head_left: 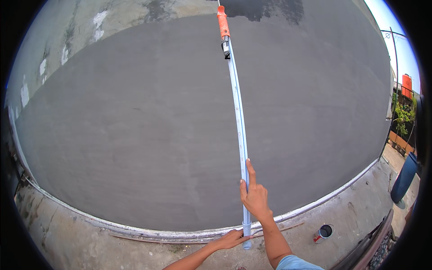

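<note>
A: So, where is the long pale pole [238,112]?
B: Upright against the grey wall [135,121], orange handle [222,21] near its top edge.
A: Grip?
B: The right hand [255,198] clasps it, forefinger extended; the left hand [231,238] grasps its bottom end. A paint can [323,233] stands rightward.

I see a pale blue-white pole [238,112] with an orange handle [222,21] at its far end, set against a dark grey wall [135,126] that has a darker, near-black patch [261,10] at the top. White flecks mark the wall's pale upper left. My sleeve [294,263] is light blue. A barrel [404,177] is dark blue, a tank [406,84] orange.
</note>
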Tool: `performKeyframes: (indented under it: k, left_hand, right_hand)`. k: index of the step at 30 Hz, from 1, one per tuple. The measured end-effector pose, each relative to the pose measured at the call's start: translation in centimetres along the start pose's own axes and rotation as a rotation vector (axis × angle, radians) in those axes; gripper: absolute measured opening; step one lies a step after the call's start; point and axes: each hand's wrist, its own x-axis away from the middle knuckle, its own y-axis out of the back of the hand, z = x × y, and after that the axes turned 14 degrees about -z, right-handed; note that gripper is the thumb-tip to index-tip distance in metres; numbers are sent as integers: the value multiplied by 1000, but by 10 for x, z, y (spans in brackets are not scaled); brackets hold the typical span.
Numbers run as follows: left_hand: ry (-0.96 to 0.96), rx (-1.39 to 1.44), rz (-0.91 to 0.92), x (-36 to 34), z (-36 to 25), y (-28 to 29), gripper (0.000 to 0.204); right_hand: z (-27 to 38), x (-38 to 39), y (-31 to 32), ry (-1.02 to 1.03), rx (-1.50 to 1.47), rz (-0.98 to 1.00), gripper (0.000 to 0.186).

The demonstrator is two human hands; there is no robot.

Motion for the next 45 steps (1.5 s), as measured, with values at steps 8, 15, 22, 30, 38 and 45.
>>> performKeyframes:
  k: [8, 15, 22, 30, 38, 45]
  left_hand:
    - [-21, -3, -95, -2, -55, 60, 67]
    - [-69, 115, -63, 15, 60, -60, 69]
    - [-104, 169, -118, 72, 60, -140, 60]
    - [-142, 104, -8, 42, 34, -81, 65]
    - [32, 62, -270, -31, 44, -15, 74]
    - [60, 116, -88, -20, 129, -84, 60]
  right_hand:
    - [48, -124, 3, -46, -523, -168, 60]
    - [26, -90, -21, -7, -467, -210, 55]
    - [28, 3, 25, 62, -346, -195, 59]
    - [55, -79, 31, -1, -347, -187, 55]
    - [5, -124, -43, 28, -176, -232, 58]
    - [-31, 16, -62, -42, -206, -177, 59]
